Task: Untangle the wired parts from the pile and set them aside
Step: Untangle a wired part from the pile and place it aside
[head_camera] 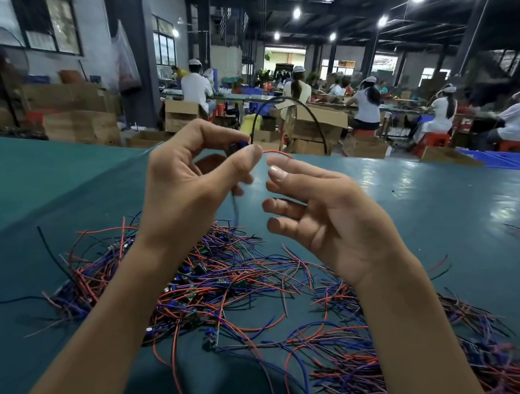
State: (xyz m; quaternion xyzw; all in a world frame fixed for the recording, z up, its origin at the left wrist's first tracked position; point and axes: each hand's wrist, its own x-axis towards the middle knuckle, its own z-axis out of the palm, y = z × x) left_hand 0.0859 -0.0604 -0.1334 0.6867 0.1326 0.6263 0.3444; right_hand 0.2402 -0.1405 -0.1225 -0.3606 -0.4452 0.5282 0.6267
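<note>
The left hand pinches a small blue part with wires. The right hand is spread open beside it, above the wire pile on the table.

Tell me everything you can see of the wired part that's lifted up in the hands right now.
The wired part is held up above the pile, pinched at a small dark blue piece between the left hand's thumb and fingers. A red wire arcs from it to the right hand's fingertip, a black wire loops upward behind, and a blurred bluish lead hangs towards the pile. The right hand is open, fingers spread. The small piece is mostly hidden, so details are unclear.
</note>
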